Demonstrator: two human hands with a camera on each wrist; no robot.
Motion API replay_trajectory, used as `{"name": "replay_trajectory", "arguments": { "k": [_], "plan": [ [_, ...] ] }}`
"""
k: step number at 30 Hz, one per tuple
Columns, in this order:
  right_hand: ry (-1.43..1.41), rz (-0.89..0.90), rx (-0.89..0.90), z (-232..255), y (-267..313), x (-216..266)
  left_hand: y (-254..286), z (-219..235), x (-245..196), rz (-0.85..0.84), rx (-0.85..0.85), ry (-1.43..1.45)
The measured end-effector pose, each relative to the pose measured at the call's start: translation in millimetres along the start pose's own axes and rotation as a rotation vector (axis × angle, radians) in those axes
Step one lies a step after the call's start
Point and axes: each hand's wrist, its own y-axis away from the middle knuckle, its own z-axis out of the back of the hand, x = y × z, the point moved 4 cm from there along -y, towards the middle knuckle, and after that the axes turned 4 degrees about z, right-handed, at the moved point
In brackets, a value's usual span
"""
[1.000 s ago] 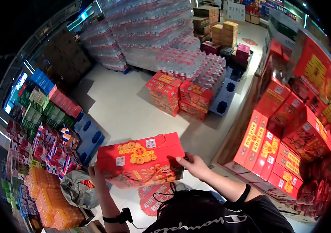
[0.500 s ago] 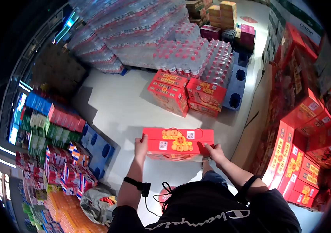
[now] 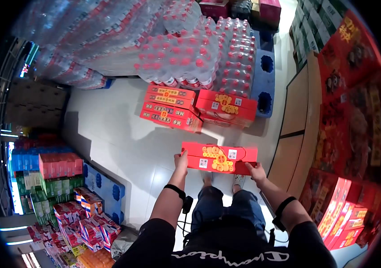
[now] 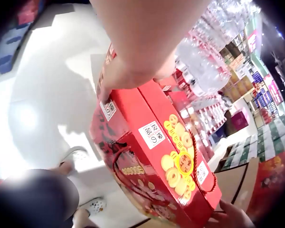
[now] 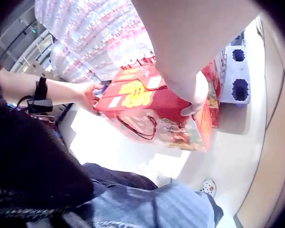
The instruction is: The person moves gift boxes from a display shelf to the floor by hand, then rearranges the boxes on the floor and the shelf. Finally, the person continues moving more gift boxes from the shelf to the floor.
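A red gift box point(image 3: 219, 158) with gold coin print, white square codes and cord handles is held level in front of the legs, above the floor. My left hand point(image 3: 181, 161) grips its left end, and my right hand point(image 3: 256, 173) holds the right end. In the right wrist view, the right thumb point(image 5: 187, 111) lies over the box's near side at the corner. The left wrist view shows the left hand point(image 4: 133, 71) on the opposite end. Just beyond stand two stacks of similar red boxes point(image 3: 170, 109), point(image 3: 226, 107) side by side on the floor.
Shrink-wrapped bottle packs point(image 3: 177, 56) rise behind the red stacks, beside a blue pallet point(image 3: 265, 85). More red boxes point(image 3: 342, 214) are piled on the right. At left, colourful cartons point(image 3: 61, 165) stand by another blue pallet point(image 3: 105, 187). Pale floor point(image 3: 105, 120) lies between.
Both hands have carried the red gift box rightward and turned it from slanted to nearly level, facing the two stacks. The head view has tilted down, bringing legs and shoes into sight.
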Motion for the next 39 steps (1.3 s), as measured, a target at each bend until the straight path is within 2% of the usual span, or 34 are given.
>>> {"name": "replay_trajectory", "arguments": {
  "k": [1, 4, 5, 7, 8, 10, 12, 14, 15, 18, 19, 22, 23, 24, 26, 27, 29, 30, 31, 33, 34, 35, 36, 37, 39],
  "plan": [
    [-0.022, -0.070, -0.026, -5.0, -19.2, -5.9, -32.0, -16.0, 9.6, -0.058, -0.006, 0.045],
    [-0.035, -0.096, -0.072, -24.7, -92.4, -53.5, -107.2, -65.2, 26.0, -0.069, -0.002, -0.031],
    [0.058, -0.147, -0.121, -31.4, -123.1, -84.3, -127.1, -84.0, 29.0, -0.079, 0.009, -0.070],
    [0.015, -0.263, -0.098, -42.1, -164.8, -106.0, -163.8, -113.7, 34.8, -0.097, 0.025, -0.157],
    [0.029, -0.360, -0.087, -47.3, -180.6, -116.6, -190.3, -125.5, 58.1, -0.078, 0.026, -0.186],
    [-0.013, -0.410, -0.107, -56.6, -213.9, -138.2, -243.3, -150.3, 97.0, -0.049, 0.019, -0.247],
    [-0.031, -0.461, -0.133, -60.7, -243.8, -150.1, -264.5, -167.6, 106.0, -0.027, 0.006, -0.321],
    [-0.075, -0.471, -0.138, -65.0, -274.3, -164.4, -296.0, -184.8, 121.8, 0.023, 0.127, -0.304],
    [-0.058, -0.483, -0.143, -66.9, -285.6, -164.8, -306.1, -190.6, 126.3, 0.015, 0.051, -0.379],
    [-0.017, -0.423, -0.189, -73.9, -317.1, -156.9, -333.2, -203.6, 131.1, -0.074, 0.110, -0.348],
    [-0.005, -0.389, -0.208, -75.8, -326.0, -155.0, -343.5, -204.8, 134.6, -0.115, 0.186, -0.329],
    [-0.110, -0.453, -0.096, -89.9, -351.3, -154.6, -356.1, -206.0, 149.1, -0.274, 0.233, -0.548],
    [-0.177, -0.449, -0.004, -96.4, -357.9, -155.5, -347.3, -208.8, 151.7, -0.203, 0.251, -0.556],
    [-0.151, -0.445, -0.015, -101.7, -364.3, -157.1, -337.9, -211.6, 153.7, -0.132, 0.268, -0.566],
    [-0.100, -0.437, -0.040, -112.8, -373.0, -155.8, -297.9, -210.0, 118.9, 0.229, 0.397, -0.406],
    [-0.141, -0.412, -0.110, -113.1, -377.4, -158.9, -292.4, -208.5, 116.7, 0.419, 0.400, -0.391],
    [-0.021, -0.420, -0.326, -102.4, -400.7, -226.0, -292.5, -207.5, 122.6, 0.573, 0.454, -0.363],
    [0.039, -0.415, -0.434, -96.9, -411.0, -244.8, -295.7, -209.7, 126.2, 0.621, 0.471, -0.324],
    [-0.034, -0.510, -0.477, -97.8, -397.6, -213.6, -298.0, -213.2, 129.5, 0.638, 0.483, -0.253],
    [-0.171, -0.534, -0.235, -101.9, -395.8, -188.8, -312.0, -214.2, 144.2, 0.648, 0.508, -0.135],
    [-0.238, -0.551, -0.113, -108.1, -398.5, -198.2, -319.8, -212.1, 143.4, 0.641, 0.564, -0.107],
    [-0.142, -0.435, -0.106, -115.1, -410.7, -205.9, -320.4, -213.6, 148.2, 0.650, 0.535, -0.080],
    [-0.202, -0.412, -0.103, -120.1, -413.6, -198.9, -305.3, -217.6, 123.2, 0.662, 0.506, -0.055],
    [-0.262, -0.394, -0.101, -121.7, -414.4, -191.0, -303.9, -214.3, 121.9, 0.606, 0.469, 0.051],
    [-0.312, -0.343, -0.087, -121.8, -417.8, -190.9, -302.5, -206.9, 111.1, 0.531, 0.542, -0.092]
  ]
}}
